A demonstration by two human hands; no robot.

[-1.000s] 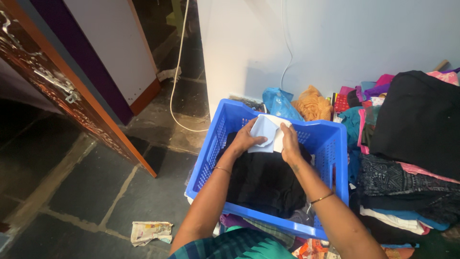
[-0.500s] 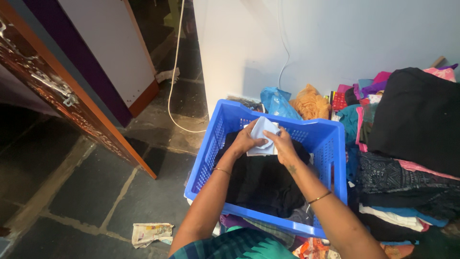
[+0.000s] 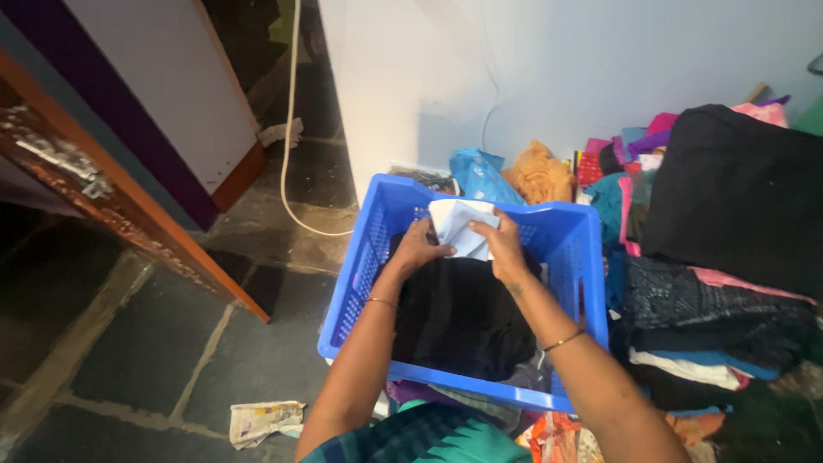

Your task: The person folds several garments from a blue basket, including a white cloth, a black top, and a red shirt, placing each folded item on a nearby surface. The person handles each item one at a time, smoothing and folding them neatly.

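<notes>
A blue plastic laundry basket (image 3: pixel 356 283) stands on the stone floor in front of me, filled with dark clothes (image 3: pixel 459 317). A white cloth (image 3: pixel 459 225) lies at its far end. My left hand (image 3: pixel 417 249) grips the cloth's near left edge. My right hand (image 3: pixel 504 244) holds its right side, fingers curled over the fabric. Both forearms, each wearing a thin bangle, reach into the basket from below.
A heap of folded and loose clothes (image 3: pixel 720 257) fills the floor to the right. A blue bag (image 3: pixel 480 176) and an orange cloth (image 3: pixel 538 174) lie behind the basket by the white wall. A wooden frame (image 3: pixel 129 214) stands left; crumpled newspaper (image 3: pixel 266 420) lies near me.
The white cloth has been drawn together and shifted left within the basket. My hands moved closer together on it.
</notes>
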